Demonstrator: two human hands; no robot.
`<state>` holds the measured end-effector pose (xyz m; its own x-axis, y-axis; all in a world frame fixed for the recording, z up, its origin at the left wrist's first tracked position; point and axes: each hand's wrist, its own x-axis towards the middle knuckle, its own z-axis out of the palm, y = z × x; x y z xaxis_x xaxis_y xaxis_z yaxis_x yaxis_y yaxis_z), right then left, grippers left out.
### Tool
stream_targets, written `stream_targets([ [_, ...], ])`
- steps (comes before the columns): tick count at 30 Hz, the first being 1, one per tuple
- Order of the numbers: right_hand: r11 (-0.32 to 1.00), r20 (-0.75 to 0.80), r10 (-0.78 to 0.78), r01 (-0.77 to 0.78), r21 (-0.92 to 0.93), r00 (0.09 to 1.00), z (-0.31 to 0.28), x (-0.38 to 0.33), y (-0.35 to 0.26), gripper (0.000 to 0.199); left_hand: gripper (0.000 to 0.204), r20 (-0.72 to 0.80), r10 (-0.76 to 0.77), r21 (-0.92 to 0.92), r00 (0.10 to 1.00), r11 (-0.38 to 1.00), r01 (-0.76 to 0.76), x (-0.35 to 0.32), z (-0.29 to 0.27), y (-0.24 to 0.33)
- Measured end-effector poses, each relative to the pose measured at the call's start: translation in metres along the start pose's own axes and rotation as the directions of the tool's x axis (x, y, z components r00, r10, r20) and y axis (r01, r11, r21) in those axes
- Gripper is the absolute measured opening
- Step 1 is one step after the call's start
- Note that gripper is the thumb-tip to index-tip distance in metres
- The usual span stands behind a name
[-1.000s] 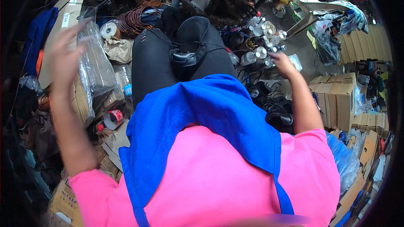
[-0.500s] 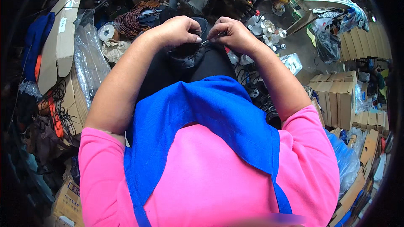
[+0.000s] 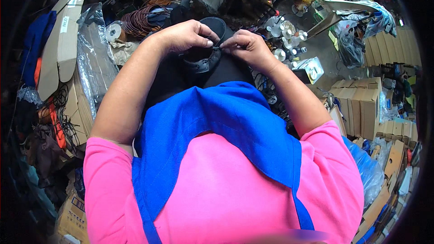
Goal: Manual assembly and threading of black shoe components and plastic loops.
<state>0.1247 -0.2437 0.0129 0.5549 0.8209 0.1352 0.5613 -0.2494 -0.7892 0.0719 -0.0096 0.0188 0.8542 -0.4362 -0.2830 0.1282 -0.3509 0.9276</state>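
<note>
On my lap, between my knees, lies a black shoe [image 3: 199, 66], its opening facing up and a row of stitches or small holes along the edge. My left hand [image 3: 193, 35] bends over the shoe's left side, thumb and forefinger pinched at its rim. From the right, my right hand [image 3: 245, 47] meets it, fingertips closed together. A thin, light-coloured sliver like a needle shows between the two hands; its ends are hidden by my fingers. The blue apron [image 3: 217, 108] covers the top of my black-clad thighs.
Several white-capped bottles [image 3: 289, 36] and a clear container [image 3: 312, 70] stand to the right. Cardboard boxes [image 3: 357, 101] are stacked farther right. At left are cardboard sheets [image 3: 68, 40], plastic wrap [image 3: 95, 58], a white spool [image 3: 114, 31] and a coil of brown cord [image 3: 143, 20].
My right hand has lowered slightly and shifted right. The shoe has tilted a little, so more of its far part shows. My left hand stays almost in place.
</note>
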Motion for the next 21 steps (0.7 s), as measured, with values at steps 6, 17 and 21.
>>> stream_targets([
  [6, 0.984, 0.007, -0.034, 0.035, -0.173, 0.999, -0.002, -0.006, -0.011, 0.023, 0.039, 0.103, -0.032, 0.038, 0.994, 0.999, 0.028, -0.005, -0.002, 0.01],
  [17, 0.693, 0.324, -0.116, 0.31, -0.651, 0.939, -0.013, 0.021, -0.071, 0.022, 0.04, 0.088, -0.061, 0.205, 0.994, 0.978, 0.042, -0.004, -0.002, 0.018],
  [21, 0.711, 0.358, 0.002, 0.25, -0.657, 0.934, -0.005, 0.036, -0.06, 0.019, 0.043, -0.074, 0.023, 0.403, 0.997, 0.915, 0.009, 0.0, -0.001, 0.02],
])
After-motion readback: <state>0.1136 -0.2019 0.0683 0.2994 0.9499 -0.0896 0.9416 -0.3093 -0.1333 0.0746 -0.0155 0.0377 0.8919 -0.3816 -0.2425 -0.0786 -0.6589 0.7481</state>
